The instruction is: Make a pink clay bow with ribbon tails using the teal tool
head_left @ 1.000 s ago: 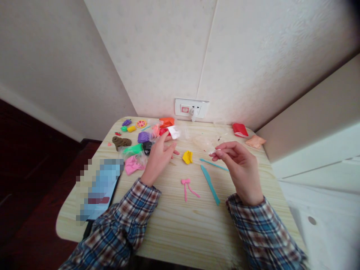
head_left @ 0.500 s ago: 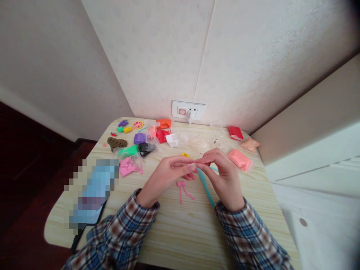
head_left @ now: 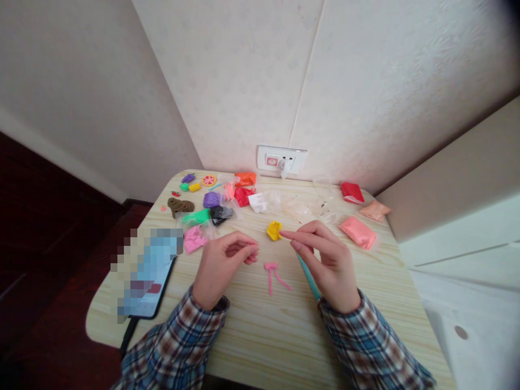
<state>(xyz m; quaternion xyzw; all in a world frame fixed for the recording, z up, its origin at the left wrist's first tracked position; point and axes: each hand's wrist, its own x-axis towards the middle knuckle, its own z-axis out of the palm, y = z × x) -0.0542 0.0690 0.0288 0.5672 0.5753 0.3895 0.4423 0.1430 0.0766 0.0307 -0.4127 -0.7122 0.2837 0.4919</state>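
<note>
A small yellow clay piece (head_left: 274, 231), shaped like a cupped flower, sits mid-table. My right hand (head_left: 327, 265) is beside it, with the index fingertip at the clay's right edge. Thumb and index finger are apart there, with nothing visible between them. Under that hand a teal modelling tool (head_left: 309, 275) lies partly hidden. My left hand (head_left: 225, 265) is curled left of the yellow clay, thumb against the fingers; whatever it may hold is hidden. A pink clay bow (head_left: 271, 266) with two long tails lies on the table between the hands.
Bags of coloured clay, including purple (head_left: 212, 200), green (head_left: 196, 217) and pink (head_left: 195, 239), lie back left near small clay fruits (head_left: 188, 178). A phone (head_left: 148, 298) rests at the left edge. Coral (head_left: 358, 232) and red (head_left: 351, 192) packets are at right. A wall socket (head_left: 281, 160) is behind.
My hands were together, pinching a small whitish bit; they have now separated. The right index finger has reached the yellow clay, which was mostly hidden before. The view has shifted slightly.
</note>
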